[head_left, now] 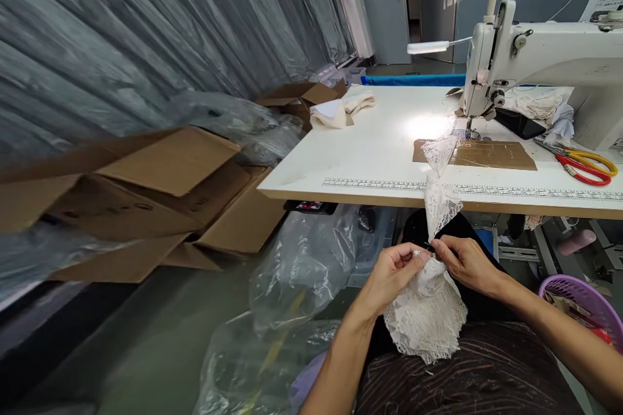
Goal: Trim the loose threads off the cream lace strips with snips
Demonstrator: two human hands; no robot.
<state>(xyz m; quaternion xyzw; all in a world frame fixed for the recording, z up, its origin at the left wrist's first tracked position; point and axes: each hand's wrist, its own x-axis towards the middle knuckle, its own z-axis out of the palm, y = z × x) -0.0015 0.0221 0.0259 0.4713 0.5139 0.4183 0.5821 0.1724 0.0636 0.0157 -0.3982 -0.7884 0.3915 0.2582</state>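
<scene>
A strip of white lace [440, 204] hangs over the front edge of the sewing table down to my hands. Below them, a gathered bunch of the same lace [426, 318] rests on my lap. My left hand [395, 275] is closed, pinching the lace at the top of this bunch between thumb and fingers. Close beside it on the right, my right hand [468, 264] is closed too, its thumb and forefinger on the lace. A tiny dark tip shows between the two hands; what it is I cannot make out.
A white sewing machine [540, 58] stands on the white table [341, 155], with brown cardboard [506, 154] under its needle. Red-and-yellow-handled scissors [584, 162] lie right. Left are open cardboard boxes [170, 162] and clear plastic bags [306, 266]. A purple basket [579, 292] stands low right.
</scene>
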